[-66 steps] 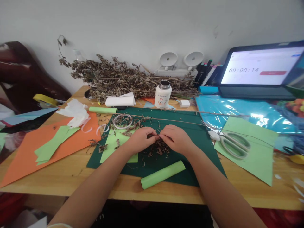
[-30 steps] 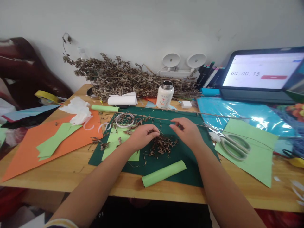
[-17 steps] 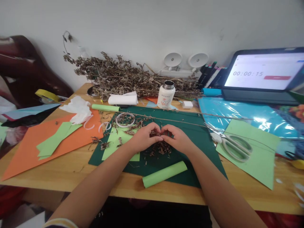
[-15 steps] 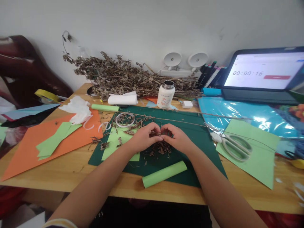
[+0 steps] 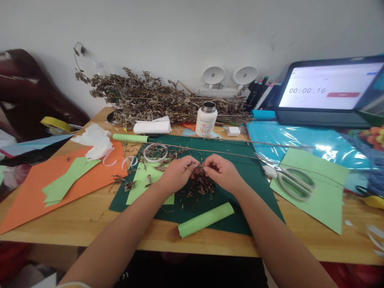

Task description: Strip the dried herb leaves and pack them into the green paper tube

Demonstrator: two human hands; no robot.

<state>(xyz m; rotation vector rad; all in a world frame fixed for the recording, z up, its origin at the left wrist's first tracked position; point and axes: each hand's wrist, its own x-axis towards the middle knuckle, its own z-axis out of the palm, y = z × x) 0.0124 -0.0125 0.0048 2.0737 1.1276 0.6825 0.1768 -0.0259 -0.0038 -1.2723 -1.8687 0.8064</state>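
Over the dark green mat (image 5: 240, 180), my left hand (image 5: 177, 173) and my right hand (image 5: 222, 172) meet with fingertips pinched. Bits of dried leaf show between and under them; the fingertips are partly hidden. Just below lies a small heap of crumbled dried leaves (image 5: 204, 184). A light green sheet (image 5: 136, 194) with leaf scraps on it is beside my left hand. Nearer the front edge rests a rolled green paper tube (image 5: 207, 219). A clear tape ring (image 5: 155, 153) sits among plant bits, and long thin dry stems (image 5: 228, 152) cross the mat's back part.
Behind the mat stand an uncapped white bottle (image 5: 207, 120) and a large bundle of dried plants (image 5: 150, 96). Scissors (image 5: 295, 184) lie on green paper at the right, near a blue plastic packet (image 5: 300, 140). An orange sheet (image 5: 69, 186) and crumpled white tissue (image 5: 94, 140) are at the left.
My fingertips have drawn slightly apart, with the left hand's fingers more tightly pinched. The whole view has shifted a little; the other things lie as before.
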